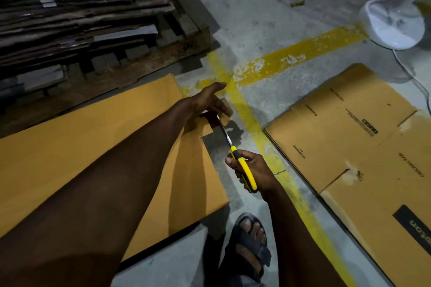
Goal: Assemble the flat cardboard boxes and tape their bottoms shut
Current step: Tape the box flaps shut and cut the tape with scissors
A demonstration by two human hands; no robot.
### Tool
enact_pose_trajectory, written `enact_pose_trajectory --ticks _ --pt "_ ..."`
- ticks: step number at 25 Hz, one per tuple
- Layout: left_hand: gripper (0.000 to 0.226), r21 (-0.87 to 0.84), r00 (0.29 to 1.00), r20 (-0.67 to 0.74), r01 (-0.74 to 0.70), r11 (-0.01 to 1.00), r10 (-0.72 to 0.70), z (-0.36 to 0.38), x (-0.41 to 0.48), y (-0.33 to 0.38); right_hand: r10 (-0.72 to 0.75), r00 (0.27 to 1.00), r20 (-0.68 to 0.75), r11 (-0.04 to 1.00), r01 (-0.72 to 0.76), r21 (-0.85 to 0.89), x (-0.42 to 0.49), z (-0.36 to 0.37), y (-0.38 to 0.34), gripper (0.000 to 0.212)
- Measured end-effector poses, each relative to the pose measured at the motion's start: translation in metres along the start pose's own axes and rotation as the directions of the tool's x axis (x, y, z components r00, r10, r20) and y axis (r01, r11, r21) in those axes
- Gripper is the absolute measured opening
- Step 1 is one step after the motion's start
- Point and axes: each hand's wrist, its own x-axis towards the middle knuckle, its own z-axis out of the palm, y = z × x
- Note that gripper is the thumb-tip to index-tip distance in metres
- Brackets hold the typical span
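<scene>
Left hand (207, 100) pinches the flap (227, 109) taut | right hand (255, 170) clenched round cutter (235, 153) — I'd steer its blade clear of the left.

Left arm (130, 170) stretched nearly straight from lower left toward centre. Left hand (206, 101) back up, one digit pointing forward, other fingers curled down onto small brown cardboard flap (227, 109). Right forearm (293, 228) rises from bottom edge. Right hand (258, 170) fisted around yellow-and-black tool handle (246, 171), blade aimed at left hand. One foot in dark strap sandal (251, 240) below.
</scene>
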Motion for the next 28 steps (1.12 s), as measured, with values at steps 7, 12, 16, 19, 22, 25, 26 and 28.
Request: enact_pose_trajectory --ticks 7,12,16,19,22,25,26,28 --pt "0.067 -0.194 0.978 -0.2 -0.107 0.975 0.068 -0.006 0.001 0.007 0.059 0.994 -0.089 0.998 -0.061 -0.021 0.006 -0.01 0.03 0.035" --pt "0.074 -0.304 0.939 -0.303 -0.257 0.917 0.162 -0.031 -0.047 0.031 -0.038 0.848 -0.528 0.973 -0.089 -0.214 0.002 -0.007 0.017 0.058" --pt "0.071 -0.31 0.904 -0.362 -0.348 0.885 0.229 -0.063 -0.12 0.036 -0.366 0.792 -0.489 0.804 0.004 -0.594 -0.006 0.045 -0.056 0.048" --pt "0.07 -0.27 0.867 -0.456 -0.35 0.897 0.201 -0.088 -0.183 0.014 -0.507 0.771 -0.386 0.64 0.037 -0.768 -0.014 0.117 -0.089 0.041" --pt "0.062 -0.285 0.825 -0.541 -0.36 0.888 0.161 -0.103 -0.24 -0.027 -0.562 0.788 -0.25 0.459 0.045 -0.887 -0.02 0.172 -0.077 0.036" --pt "0.058 -0.303 0.804 -0.587 -0.329 0.895 0.096 -0.107 -0.279 -0.072 -0.538 0.827 -0.161 0.393 0.078 -0.916 -0.021 0.191 -0.056 0.027" --pt "0.058 -0.324 0.793 -0.607 -0.317 0.891 0.061 -0.109 -0.288 -0.087 -0.528 0.838 -0.137 0.376 0.086 -0.923 -0.021 0.193 -0.05 0.027" --pt "0.059 -0.372 0.774 -0.633 -0.299 0.879 -0.004 -0.11 -0.301 -0.113 -0.52 0.848 -0.099 0.349 0.105 -0.931 -0.022 0.194 -0.041 0.03"
